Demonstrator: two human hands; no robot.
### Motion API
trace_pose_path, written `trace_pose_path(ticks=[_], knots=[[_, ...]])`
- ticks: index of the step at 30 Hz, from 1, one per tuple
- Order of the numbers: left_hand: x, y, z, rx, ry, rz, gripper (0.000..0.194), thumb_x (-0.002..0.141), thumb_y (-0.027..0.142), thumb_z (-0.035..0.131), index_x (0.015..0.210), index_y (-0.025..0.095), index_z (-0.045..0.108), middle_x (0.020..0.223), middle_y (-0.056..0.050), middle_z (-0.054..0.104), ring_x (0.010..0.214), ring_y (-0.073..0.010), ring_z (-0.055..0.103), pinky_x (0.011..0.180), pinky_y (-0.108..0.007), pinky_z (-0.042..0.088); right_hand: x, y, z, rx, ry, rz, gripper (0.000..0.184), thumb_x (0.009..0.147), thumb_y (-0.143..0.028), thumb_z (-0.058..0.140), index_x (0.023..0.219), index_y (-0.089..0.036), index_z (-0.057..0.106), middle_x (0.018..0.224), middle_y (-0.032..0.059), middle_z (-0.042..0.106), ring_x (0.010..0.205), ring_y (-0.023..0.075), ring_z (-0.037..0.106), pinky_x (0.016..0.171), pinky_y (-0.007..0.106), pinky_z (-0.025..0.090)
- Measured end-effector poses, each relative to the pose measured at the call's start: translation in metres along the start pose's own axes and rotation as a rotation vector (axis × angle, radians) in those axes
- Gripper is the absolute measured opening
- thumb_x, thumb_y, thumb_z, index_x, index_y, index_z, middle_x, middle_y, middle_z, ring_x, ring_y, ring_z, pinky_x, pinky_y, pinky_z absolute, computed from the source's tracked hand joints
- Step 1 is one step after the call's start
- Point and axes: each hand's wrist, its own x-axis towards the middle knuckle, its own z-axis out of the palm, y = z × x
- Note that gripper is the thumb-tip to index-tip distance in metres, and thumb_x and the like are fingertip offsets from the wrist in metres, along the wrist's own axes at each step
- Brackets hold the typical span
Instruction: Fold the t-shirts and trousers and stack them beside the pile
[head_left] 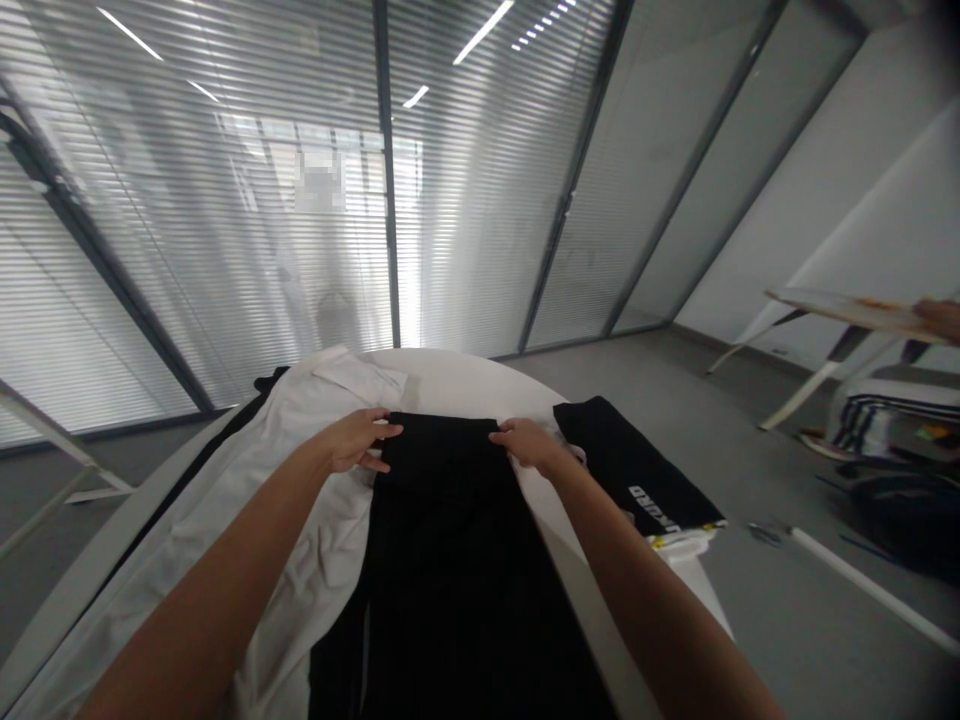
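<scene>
A long black garment [450, 540] lies stretched along the white table [457, 380] towards me. My left hand [358, 440] pinches its far left corner, fingers closed on the cloth. My right hand [526, 442] grips the far right corner the same way. A white garment [285, 500] lies spread under and to the left of the black one. A second, folded black garment [637, 470] with white lettering rests at the table's right edge, just past my right wrist.
Glass walls with closed blinds [225, 200] stand behind the table. Grey floor [787, 600] opens to the right. Another table [847, 310] with someone's hand [941, 318] on it is at far right, with striped cloth and bags [900, 420] beneath. A white rod [870, 590] lies on the floor.
</scene>
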Motion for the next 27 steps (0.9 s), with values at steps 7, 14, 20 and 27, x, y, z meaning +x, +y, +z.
trace_pose_path(ticks=[7,14,20,27], knots=[[0.003,-0.002,-0.010,-0.110,-0.008,0.062,0.068,0.067,0.034,0.083,0.126,0.026,0.050,0.126,-0.011,0.056,0.097,-0.0245,0.063,0.066,-0.045,0.063,-0.015,-0.013,-0.003,0.336,0.022,0.046,0.023,0.084,-0.039,0.059,0.102,-0.026,0.053,0.071,-0.0012,0.051,0.060,0.0125,0.046,0.052,0.023,0.041],[-0.001,0.001,-0.009,-0.152,-0.022,0.139,0.063,0.071,0.034,0.080,0.126,0.027,0.051,0.124,-0.009,0.055,0.098,-0.0247,0.062,0.075,-0.056,0.060,-0.017,-0.016,0.001,0.502,-0.041,-0.004,0.029,0.087,-0.044,0.053,0.110,-0.028,0.045,0.095,0.0054,0.053,0.076,0.0178,0.053,0.052,0.034,0.057],[-0.006,0.004,-0.008,-0.092,-0.109,0.228,0.043,0.076,0.039,0.075,0.113,0.026,0.056,0.112,-0.007,0.057,0.103,-0.0245,0.059,0.077,-0.056,0.059,-0.015,-0.013,0.002,0.520,-0.050,-0.090,0.035,0.089,-0.049,0.050,0.117,-0.032,0.039,0.113,0.0082,0.050,0.086,0.0223,0.057,0.050,0.046,0.061],[0.001,0.002,-0.009,-0.026,-0.030,0.415,0.041,0.077,0.041,0.073,0.111,0.024,0.057,0.107,-0.006,0.058,0.106,-0.0253,0.058,0.079,-0.051,0.060,-0.011,-0.012,0.004,0.623,-0.011,-0.224,0.030,0.089,-0.048,0.049,0.112,-0.030,0.039,0.108,0.0047,0.057,0.096,0.0238,0.061,0.060,0.042,0.063]])
